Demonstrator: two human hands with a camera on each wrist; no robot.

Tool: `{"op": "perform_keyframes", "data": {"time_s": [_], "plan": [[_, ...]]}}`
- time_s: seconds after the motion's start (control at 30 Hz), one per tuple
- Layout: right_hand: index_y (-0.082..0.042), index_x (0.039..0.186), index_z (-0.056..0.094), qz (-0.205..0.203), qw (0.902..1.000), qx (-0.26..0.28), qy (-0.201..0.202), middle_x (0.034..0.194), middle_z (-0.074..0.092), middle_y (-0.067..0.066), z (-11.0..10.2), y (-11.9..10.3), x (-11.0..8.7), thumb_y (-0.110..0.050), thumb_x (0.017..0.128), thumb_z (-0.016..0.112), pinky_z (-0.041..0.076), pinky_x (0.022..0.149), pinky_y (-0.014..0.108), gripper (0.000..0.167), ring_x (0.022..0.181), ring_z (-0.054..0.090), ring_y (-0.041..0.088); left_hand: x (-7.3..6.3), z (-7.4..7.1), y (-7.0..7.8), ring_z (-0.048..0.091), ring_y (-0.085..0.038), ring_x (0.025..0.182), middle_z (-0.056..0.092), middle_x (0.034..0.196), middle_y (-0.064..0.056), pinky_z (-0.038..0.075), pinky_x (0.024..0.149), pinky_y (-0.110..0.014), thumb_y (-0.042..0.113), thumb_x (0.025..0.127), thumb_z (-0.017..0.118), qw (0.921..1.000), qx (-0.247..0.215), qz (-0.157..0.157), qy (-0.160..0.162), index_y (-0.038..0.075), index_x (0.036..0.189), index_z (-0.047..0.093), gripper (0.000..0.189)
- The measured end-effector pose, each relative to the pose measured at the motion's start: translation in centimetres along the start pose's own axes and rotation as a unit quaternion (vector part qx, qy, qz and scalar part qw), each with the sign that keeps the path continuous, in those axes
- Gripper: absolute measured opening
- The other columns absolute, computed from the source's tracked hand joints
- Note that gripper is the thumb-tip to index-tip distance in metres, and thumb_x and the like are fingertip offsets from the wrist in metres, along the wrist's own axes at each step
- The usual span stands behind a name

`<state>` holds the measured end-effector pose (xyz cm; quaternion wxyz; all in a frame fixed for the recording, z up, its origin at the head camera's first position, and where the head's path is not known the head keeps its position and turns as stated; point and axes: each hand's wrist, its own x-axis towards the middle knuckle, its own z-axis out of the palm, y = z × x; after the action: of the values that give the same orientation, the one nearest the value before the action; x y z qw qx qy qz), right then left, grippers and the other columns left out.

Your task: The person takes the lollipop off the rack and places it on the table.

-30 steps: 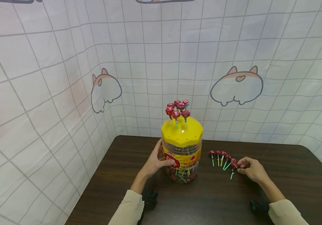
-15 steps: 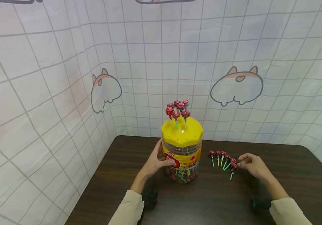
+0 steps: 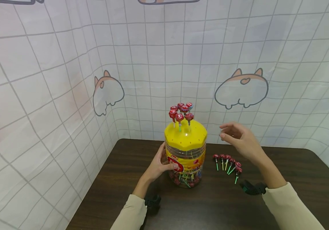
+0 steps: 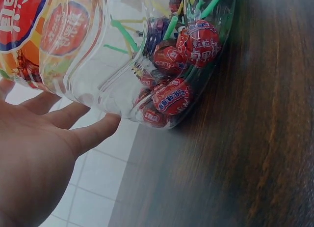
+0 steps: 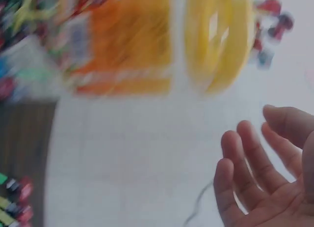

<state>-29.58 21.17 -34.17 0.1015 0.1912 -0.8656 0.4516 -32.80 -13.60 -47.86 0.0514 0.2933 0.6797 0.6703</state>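
Standing near the table's (image 3: 282, 166) back edge, toward its left side, the jar (image 3: 186, 156) is carrying a yellow lid (image 3: 186, 135) with a cluster of lollipops (image 3: 181, 111) planted upright in its holes. The left hand (image 3: 159, 163) is pressing its spread fingers against the jar's left wall, steadying it. The right hand (image 3: 240, 139) is hovering in the air, fingers loosely apart and holding nothing, level with the lid and just right of it. Directly under that hand, a row of loose lollipops (image 3: 227, 163) is lying on the table, sticks pointing toward the front edge. The right hand is clearly the nearer one to them.
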Motion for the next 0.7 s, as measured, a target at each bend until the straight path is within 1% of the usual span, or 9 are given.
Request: {"op": "perform_keyframes", "data": {"time_s": [0.17, 0.23, 0.3, 0.43, 0.6, 0.7], "plan": [[-0.013, 0.134, 0.061, -0.074, 0.9961, 0.044, 0.019, 0.116, 0.07, 0.011, 1.7, -4.0, 1.8, -0.022, 0.101, 0.067, 0.056, 0.084, 0.018, 0.035, 0.098, 0.068, 0.011, 0.0, 0.0, 0.1, 0.053, -0.029, 0.133, 0.046, 0.152, -0.012, 0.046, 0.112, -0.055, 0.032, 0.091, 0.079, 1.0, 0.001, -0.005, 0.001, 0.038, 0.162, 0.017, 0.094], [-0.01, 0.134, 0.06, -0.102, 0.9928, 0.057, 0.023, 0.114, 0.07, 0.014, 2.4, -5.1, 2.5, -0.016, 0.1, 0.067, 0.056, 0.085, 0.017, 0.035, 0.096, 0.069, 0.011, 0.0, 0.0, 0.1, 0.053, -0.03, 0.134, 0.046, 0.152, -0.012, 0.046, 0.112, -0.055, 0.031, 0.091, 0.078, 1.0, -0.001, -0.006, 0.002, 0.038, 0.161, 0.017, 0.094], [-0.009, 0.134, 0.06, -0.123, 0.9897, 0.067, 0.029, 0.113, 0.07, 0.015, 3.1, -6.0, 3.2, -0.012, 0.099, 0.067, 0.056, 0.084, 0.017, 0.036, 0.094, 0.069, 0.012, 0.0, 0.0, 0.2, 0.053, -0.031, 0.134, 0.046, 0.152, -0.013, 0.047, 0.111, -0.054, 0.03, 0.092, 0.078, 1.0, -0.001, -0.005, 0.002, 0.037, 0.162, 0.017, 0.093], [-0.009, 0.135, 0.06, -0.139, 0.9868, 0.071, 0.043, 0.111, 0.07, 0.016, 4.3, -7.2, 4.1, -0.009, 0.098, 0.068, 0.057, 0.083, 0.019, 0.039, 0.094, 0.07, 0.018, 0.0, 0.1, 0.2, 0.053, -0.032, 0.135, 0.047, 0.152, -0.012, 0.048, 0.11, -0.053, 0.028, 0.092, 0.077, 1.0, 0.001, -0.005, 0.002, 0.038, 0.162, 0.016, 0.094], [-0.011, 0.136, 0.06, -0.136, 0.987, 0.067, 0.051, 0.114, 0.07, 0.016, 5.3, -7.9, 4.8, -0.009, 0.097, 0.069, 0.057, 0.08, 0.02, 0.04, 0.094, 0.072, 0.028, -0.1, 0.2, 0.4, 0.052, -0.035, 0.135, 0.047, 0.152, -0.011, 0.048, 0.111, -0.053, 0.031, 0.091, 0.078, 0.9999, 0.004, -0.009, 0.003, 0.04, 0.161, 0.016, 0.094], [-0.012, 0.134, 0.061, -0.133, 0.9868, 0.078, 0.048, 0.113, 0.071, 0.016, 5.7, -8.1, 4.9, -0.009, 0.096, 0.07, 0.058, 0.079, 0.021, 0.04, 0.093, 0.072, 0.03, -0.1, 0.2, 0.3, 0.052, -0.035, 0.135, 0.047, 0.152, -0.01, 0.048, 0.111, -0.054, 0.032, 0.091, 0.079, 0.9999, 0.006, -0.011, 0.005, 0.041, 0.161, 0.016, 0.095]]}}
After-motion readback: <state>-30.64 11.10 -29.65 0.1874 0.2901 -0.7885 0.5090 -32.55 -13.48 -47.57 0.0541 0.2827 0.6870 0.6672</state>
